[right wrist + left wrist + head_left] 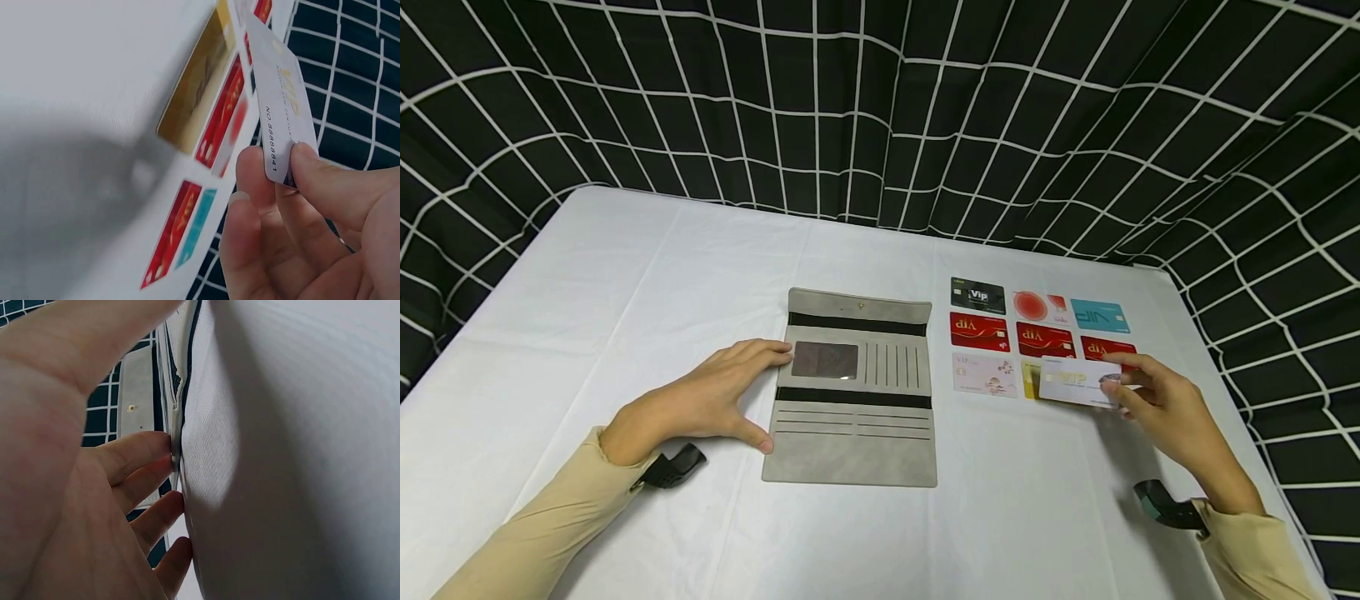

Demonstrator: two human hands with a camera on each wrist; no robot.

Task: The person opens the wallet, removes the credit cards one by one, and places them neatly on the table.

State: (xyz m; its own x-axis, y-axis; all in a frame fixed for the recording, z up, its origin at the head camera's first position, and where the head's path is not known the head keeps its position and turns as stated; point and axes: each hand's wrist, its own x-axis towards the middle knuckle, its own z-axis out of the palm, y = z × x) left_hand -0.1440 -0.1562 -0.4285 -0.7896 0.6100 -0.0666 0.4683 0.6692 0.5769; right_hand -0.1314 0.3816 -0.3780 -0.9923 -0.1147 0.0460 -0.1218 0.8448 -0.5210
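Note:
A grey wallet [850,458] lies unfolded on the table, showing card slots and a dark window pocket. My left hand [715,396] rests at its left edge, fingers extended and thumb spread lower down; in the left wrist view the fingertips [181,547] touch that edge. To the right, my right hand [1165,408] pinches a white VIP card [1075,383] by its right end, between thumb and fingers. The white card [284,100] is raised over the table, tilted, with gold lettering and a printed number. Beneath it a gold card [1030,379] is partly hidden.
Cards lie in rows right of the wallet: a black one [977,295], a white one with a red circle [1041,307], a teal one [1100,316], three red ones [980,332] and a pale pink one [985,375]. A black grid-patterned curtain [850,108] hangs behind the white table [647,275].

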